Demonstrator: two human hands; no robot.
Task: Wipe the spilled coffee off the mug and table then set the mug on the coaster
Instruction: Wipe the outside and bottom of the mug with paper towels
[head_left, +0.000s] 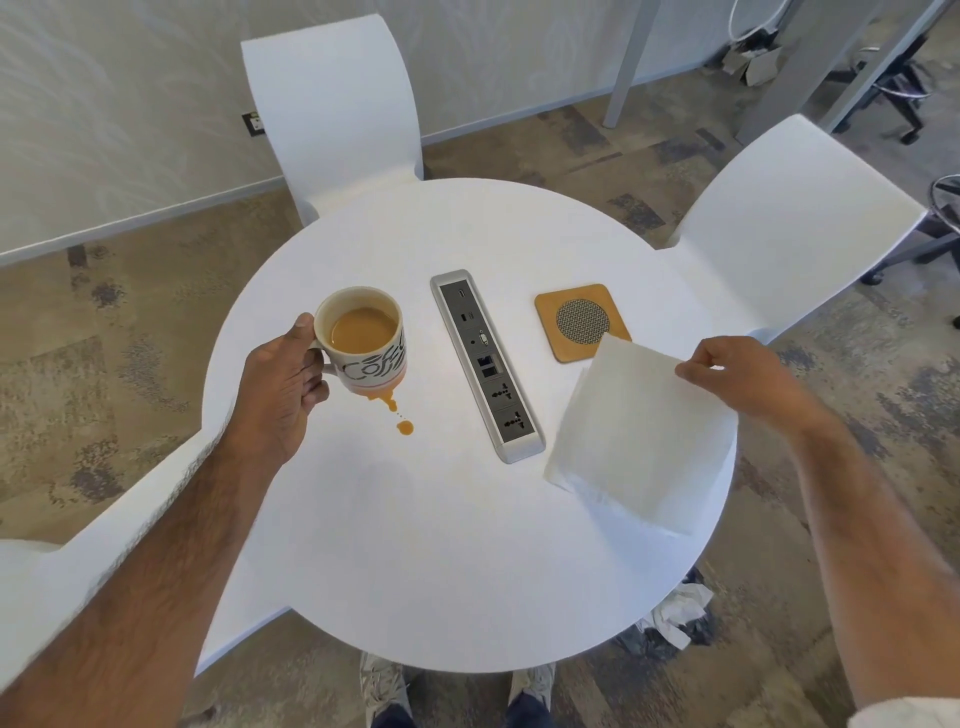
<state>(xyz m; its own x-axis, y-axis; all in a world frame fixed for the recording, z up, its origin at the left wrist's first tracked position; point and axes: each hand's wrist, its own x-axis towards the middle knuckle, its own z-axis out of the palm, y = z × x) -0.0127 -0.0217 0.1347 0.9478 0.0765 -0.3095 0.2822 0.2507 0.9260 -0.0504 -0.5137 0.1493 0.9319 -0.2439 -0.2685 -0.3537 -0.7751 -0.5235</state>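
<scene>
A white mug with black lettering holds milky coffee, and my left hand grips it by the handle at the left side of the round white table. Whether the mug rests on the table or is lifted slightly, I cannot tell. Coffee spill trails from under the mug's base as a small puddle and drops toward me. My right hand pinches the top corner of a white paper napkin, which hangs over the table's right side. A square cork coaster with a mesh circle lies behind the napkin, its near corner covered.
A grey power and data socket strip runs down the table's middle between mug and coaster. White chairs stand at the back, right and left. Crumpled paper lies on the carpet under the table's right edge. My shoes show below.
</scene>
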